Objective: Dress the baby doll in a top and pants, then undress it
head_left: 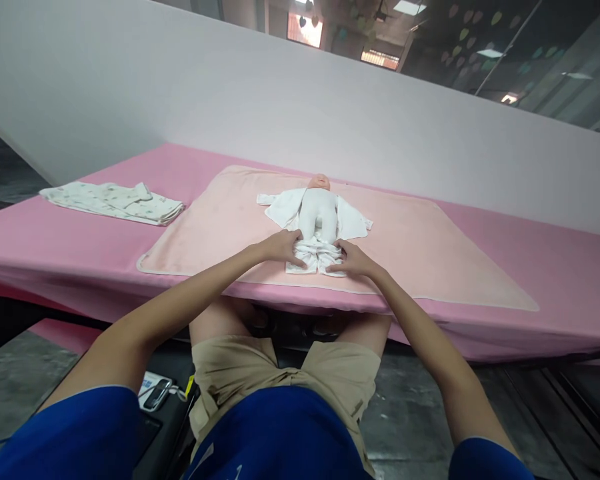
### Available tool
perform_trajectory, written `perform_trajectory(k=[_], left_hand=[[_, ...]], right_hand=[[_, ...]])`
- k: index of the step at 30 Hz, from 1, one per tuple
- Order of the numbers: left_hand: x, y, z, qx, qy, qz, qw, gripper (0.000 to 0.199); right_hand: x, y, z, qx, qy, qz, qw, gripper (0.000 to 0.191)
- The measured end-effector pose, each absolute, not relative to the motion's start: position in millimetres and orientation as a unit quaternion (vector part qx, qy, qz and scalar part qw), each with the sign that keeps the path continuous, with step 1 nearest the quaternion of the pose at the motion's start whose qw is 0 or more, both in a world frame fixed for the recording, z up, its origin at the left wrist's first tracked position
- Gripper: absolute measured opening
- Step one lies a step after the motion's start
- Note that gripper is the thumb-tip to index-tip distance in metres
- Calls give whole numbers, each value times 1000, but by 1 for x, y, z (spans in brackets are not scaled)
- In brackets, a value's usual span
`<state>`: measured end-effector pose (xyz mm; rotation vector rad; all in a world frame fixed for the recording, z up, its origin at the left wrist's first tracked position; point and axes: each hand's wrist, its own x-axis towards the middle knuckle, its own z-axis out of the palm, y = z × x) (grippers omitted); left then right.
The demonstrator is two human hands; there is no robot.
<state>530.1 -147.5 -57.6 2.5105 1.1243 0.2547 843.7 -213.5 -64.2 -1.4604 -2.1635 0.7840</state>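
Observation:
A baby doll (319, 208) lies on its back with its head pointing away from me. Beneath it a white baby shirt (286, 205) is spread open, sleeves out to both sides. Small white baby pants (307, 257) lie bunched at the doll's feet, their legs pointing toward me. The doll's feet are hidden by the bunched waist of the pants. My left hand (281, 247) grips the left side of the pants between thumb and fingers. On the opposite side, my right hand (354, 259) has its thumb and fingers closed on the pants' right edge.
Under the doll a peach blanket (430, 260) covers part of a pink-covered table (495, 230). Folded patterned baby clothes (115, 202) lie at the left. A white wall (280, 100) rises behind the table. A small device (157, 395) with a cable rests beside my left leg.

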Motion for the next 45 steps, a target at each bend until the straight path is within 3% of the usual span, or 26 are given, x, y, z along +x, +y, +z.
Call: perform_trajectory(k=[8,23,29,36,39,45], left_hand=[[526,-159,-67,923,350,107,120,70],[520,-178,-69,950,277,146,13,40],[515,-192,-40,956,242,143,86,34],[511,-208,47,947,193,61,249,51],[515,-204,80,946,199,79,242,56],[521,-150,130,917,308,165,192,53]], right_hand=[[838,-226,-73,-517,-792,232,226,57],[814,-262,-86,-542,-821,-18,176,36],[800,-294,-74,-567,-804,-8,177,26],[803,-320,-4,-552,-780,195,222,35],[810,-314,33,-553,-786,154,231,42],[830,-273,108,-553,-799,44,233,74]])
